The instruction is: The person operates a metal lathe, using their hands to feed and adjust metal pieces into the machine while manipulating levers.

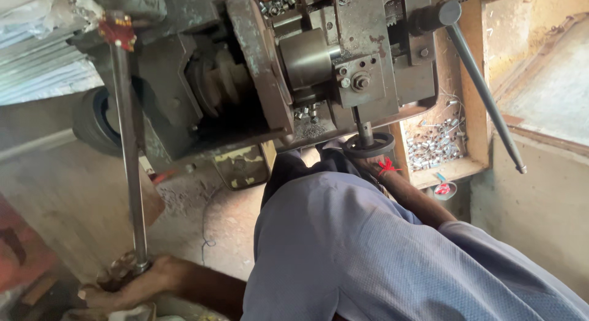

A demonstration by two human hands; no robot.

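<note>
Rod [127,149], long and grey, is what the left hand [119,284] has hold of: the hand is closed around its lower end, low in the head view, where a rusty lump of a fitting [118,270] sits just beside the fingers. From the hand the rod runs away and upward to a red-capped end [116,31] near the machine's top, so the grip at the foot looks suited to steadying or swinging it like a lever. Below the hand the picture cuts off, and what the rod's foot rests on cannot be made out.

Between the hands the person's blue-grey shirt [368,253] fills the near view and hides the lap and much of the floor [208,216].

The right forearm, with a red thread [386,167] at the wrist, reaches forward to a dark handwheel [368,146] under the machine [331,57]. The right hand itself is hidden behind the wheel and the sleeve, so I cannot tell whether it is closed on the wheel or merely near it.

Beyond that hand, a wooden tray [472,100] holds a heap of small shiny metal pieces [435,146], kept within reach of the machine. A long metal lever [485,94] slants down past the tray. A small red-and-grey object [443,188] lies below the tray, too small to identify.
</note>
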